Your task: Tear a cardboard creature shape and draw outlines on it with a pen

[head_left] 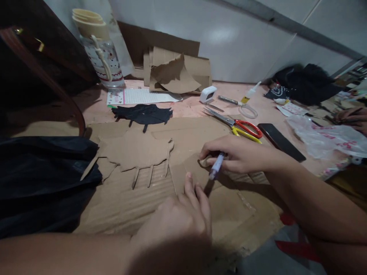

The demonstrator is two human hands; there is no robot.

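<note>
My right hand (239,154) is closed around a pen or small craft knife (216,166), its tip end pressed against a large sheet of brown cardboard (183,133) on the table. My left hand (177,215) rests on the same cardboard just in front, fingers held together and pressing down. A cardboard cut-out (137,152) with comb-like teeth lies to the left of both hands. Behind it lies a black cut-out (143,114) of similar outline.
Red and yellow scissors (237,125), a black phone (281,142), a glue bottle (250,91), a tape ring (248,110) and a white tape dispenser (208,94) lie behind. A water bottle (100,49), torn cardboard pieces (177,70), black cloth (43,179) and a plastic bag (329,139) surround them. Another person's hand (352,116) is at far right.
</note>
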